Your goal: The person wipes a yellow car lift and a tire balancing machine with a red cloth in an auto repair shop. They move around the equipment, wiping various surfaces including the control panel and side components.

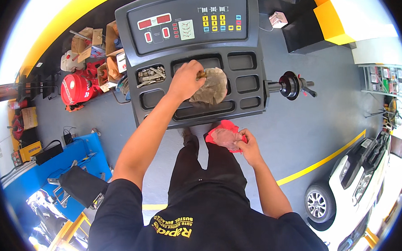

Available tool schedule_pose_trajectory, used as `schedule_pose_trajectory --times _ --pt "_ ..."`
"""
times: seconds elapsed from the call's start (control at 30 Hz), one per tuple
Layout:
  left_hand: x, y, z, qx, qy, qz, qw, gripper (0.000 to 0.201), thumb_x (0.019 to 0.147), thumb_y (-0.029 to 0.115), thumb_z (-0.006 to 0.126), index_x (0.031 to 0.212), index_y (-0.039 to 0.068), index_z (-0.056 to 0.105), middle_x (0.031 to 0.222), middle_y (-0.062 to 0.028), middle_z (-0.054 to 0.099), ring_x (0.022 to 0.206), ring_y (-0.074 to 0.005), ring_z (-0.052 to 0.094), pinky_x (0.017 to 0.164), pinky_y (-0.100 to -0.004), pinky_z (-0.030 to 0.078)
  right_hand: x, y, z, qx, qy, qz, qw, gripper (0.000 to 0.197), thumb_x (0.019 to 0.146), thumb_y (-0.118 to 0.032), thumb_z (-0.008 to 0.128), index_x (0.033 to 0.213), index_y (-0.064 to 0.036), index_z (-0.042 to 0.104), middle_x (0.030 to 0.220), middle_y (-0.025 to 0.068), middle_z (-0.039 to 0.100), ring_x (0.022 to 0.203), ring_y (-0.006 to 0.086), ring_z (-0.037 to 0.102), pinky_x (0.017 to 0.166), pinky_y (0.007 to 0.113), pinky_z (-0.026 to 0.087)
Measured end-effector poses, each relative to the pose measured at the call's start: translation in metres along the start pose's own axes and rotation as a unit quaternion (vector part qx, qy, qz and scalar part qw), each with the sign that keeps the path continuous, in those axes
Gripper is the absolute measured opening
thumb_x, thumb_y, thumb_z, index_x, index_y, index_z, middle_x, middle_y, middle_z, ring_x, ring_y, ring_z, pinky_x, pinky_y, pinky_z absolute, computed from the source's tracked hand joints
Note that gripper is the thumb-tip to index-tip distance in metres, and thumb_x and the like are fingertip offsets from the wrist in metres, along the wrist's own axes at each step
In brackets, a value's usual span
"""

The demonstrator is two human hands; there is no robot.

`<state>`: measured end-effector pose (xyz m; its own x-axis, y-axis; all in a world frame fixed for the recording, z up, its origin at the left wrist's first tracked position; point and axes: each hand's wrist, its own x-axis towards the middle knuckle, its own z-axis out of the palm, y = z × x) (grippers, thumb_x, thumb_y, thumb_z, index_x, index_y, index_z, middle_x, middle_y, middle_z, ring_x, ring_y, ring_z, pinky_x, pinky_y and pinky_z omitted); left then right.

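Over the tray top of a dark grey wheel balancer point(154, 116), my left hand point(186, 81) pinches the edge of a round, grimy grey-brown rag point(214, 88). The rag hangs over the large middle compartments and hides part of them. Lower down, just off the machine's front edge, my right hand point(250, 148) grips a red cloth point(226, 134) with a greyish-pink patch on it. The fingers of that hand are closed on the cloth's right side. Metal wheel weights point(151, 76) fill the compartment left of my left hand.
The balancer's control panel point(187, 28) rises behind the trays, and its shaft with a black flange point(290, 86) sticks out right. A red container point(77, 89) and cardboard boxes stand at left, near a blue machine point(94, 150). A white car point(355, 177) is parked at right.
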<state>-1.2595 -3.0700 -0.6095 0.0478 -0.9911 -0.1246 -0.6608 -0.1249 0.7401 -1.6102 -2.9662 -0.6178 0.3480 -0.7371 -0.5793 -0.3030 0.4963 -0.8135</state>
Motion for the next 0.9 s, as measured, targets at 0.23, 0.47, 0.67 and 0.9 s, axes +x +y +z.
schedule_pose_trajectory --times 0.23,0.47,0.67,0.9 --pt "-0.080 -0.017 -0.063 -0.497 0.069 -0.141 0.854 0.064 0.088 0.028 0.073 0.142 -0.002 0.054 0.133 -0.0141 0.063 0.120 -0.0266 0.064 0.102 -0.0403 0.053 0.006 -0.027 -0.008 0.329 0.015 0.063 0.942 0.042 0.090 -0.011 0.065 0.130 -0.0014 0.055 0.122 0.0101 0.064 0.117 0.0220 0.061 0.102 0.040 0.050" --pt "-0.189 -0.071 -0.082 -0.678 0.112 -0.209 0.695 0.066 0.089 0.022 0.073 0.147 0.001 0.049 0.139 -0.0147 0.063 0.124 -0.0313 0.065 0.102 -0.0473 0.056 0.031 -0.066 -0.002 0.288 -0.041 0.036 0.956 0.054 0.093 -0.017 0.072 0.141 -0.0005 0.052 0.136 0.0132 0.063 0.129 0.0253 0.060 0.111 0.044 0.047" --pt "-0.261 -0.096 -0.068 -0.685 0.177 -0.250 0.661 0.060 0.091 0.015 0.068 0.145 -0.001 0.049 0.132 -0.0159 0.066 0.117 -0.0323 0.069 0.098 -0.0462 0.058 0.082 -0.120 0.014 -0.108 0.174 -0.150 0.967 0.027 0.095 -0.016 0.074 0.116 -0.0049 0.060 0.111 0.0098 0.068 0.103 0.0254 0.067 0.092 0.042 0.052" --pt "-0.323 -0.115 -0.071 -0.702 0.242 -0.303 0.597 0.055 0.093 0.014 0.062 0.144 -0.002 0.050 0.135 -0.0170 0.064 0.122 -0.0339 0.065 0.101 -0.0479 0.056 0.124 -0.097 0.088 -0.614 0.154 -0.267 0.726 0.019 0.092 -0.013 0.071 0.108 -0.0048 0.065 0.107 0.0132 0.069 0.111 0.0411 0.061 0.091 0.047 0.053"
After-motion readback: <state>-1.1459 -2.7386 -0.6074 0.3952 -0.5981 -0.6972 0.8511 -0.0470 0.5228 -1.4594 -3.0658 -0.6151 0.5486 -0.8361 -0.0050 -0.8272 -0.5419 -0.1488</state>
